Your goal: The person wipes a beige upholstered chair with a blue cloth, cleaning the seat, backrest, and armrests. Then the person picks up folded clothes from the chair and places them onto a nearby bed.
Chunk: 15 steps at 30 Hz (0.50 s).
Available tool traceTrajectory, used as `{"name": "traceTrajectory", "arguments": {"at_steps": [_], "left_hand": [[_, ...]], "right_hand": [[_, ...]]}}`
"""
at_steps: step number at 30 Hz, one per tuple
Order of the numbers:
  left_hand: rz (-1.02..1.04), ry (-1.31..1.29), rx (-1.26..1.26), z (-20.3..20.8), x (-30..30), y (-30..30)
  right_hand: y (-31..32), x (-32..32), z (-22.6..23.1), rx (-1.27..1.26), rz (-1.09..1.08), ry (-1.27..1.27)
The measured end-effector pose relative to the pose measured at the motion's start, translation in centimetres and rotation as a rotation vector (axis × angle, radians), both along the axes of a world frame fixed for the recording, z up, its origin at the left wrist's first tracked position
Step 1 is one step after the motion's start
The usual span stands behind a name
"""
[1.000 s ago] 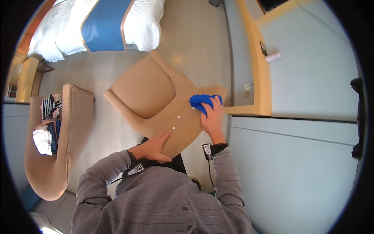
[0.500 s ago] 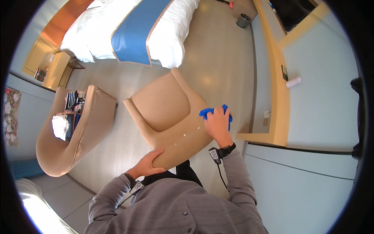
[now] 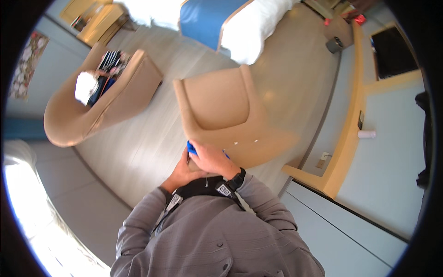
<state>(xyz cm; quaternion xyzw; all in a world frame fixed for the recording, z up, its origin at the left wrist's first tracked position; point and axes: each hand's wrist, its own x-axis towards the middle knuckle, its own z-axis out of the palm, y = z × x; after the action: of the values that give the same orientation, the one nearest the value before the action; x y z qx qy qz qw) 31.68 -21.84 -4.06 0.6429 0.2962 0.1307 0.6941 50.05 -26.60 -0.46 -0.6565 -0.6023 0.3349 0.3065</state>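
Note:
A tan armchair (image 3: 214, 99) stands in front of me, its back towards my body and several small white spots along the top of the backrest. My right hand (image 3: 213, 159) is closed on a blue cloth (image 3: 192, 148) and presses it to the left part of the backrest. Bits of blue show past the fingers on both sides of this hand. Just below and left of it, my left hand (image 3: 180, 175) holds the edge of the backrest. Its fingertips are partly hidden by the right hand, and the two hands touch or nearly touch.
Another tan armchair (image 3: 104, 104) at left carries folded clothes (image 3: 87, 87). A bed with a blue runner (image 3: 203, 23) lies ahead. On the right a wooden desk frame (image 3: 345, 157) runs along the wall, with a pink bottle (image 3: 367, 134) and a dark bin (image 3: 334, 45) farther off.
My right hand has moved left with the blue cloth, from the far right of the backrest to beside my left hand. The whole view has turned and shifted.

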Motion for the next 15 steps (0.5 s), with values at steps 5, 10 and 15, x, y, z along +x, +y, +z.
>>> {"name": "traceTrajectory", "arguments": {"at_steps": [5,10,15], "left_hand": [[-0.005,0.172,0.027,-0.7,-0.6,-0.3],[-0.068,0.206,0.123,-1.0,-1.2,-0.1],[-0.095,0.220,-0.031,-1.5,-3.1,-0.2]], "right_hand": [[-1.1,0.1,0.9,0.009,0.027,-0.029],[-2.8,3.0,4.1,-0.082,-0.004,0.046],[-1.6,2.3,5.3,-0.279,0.035,0.069]]}}
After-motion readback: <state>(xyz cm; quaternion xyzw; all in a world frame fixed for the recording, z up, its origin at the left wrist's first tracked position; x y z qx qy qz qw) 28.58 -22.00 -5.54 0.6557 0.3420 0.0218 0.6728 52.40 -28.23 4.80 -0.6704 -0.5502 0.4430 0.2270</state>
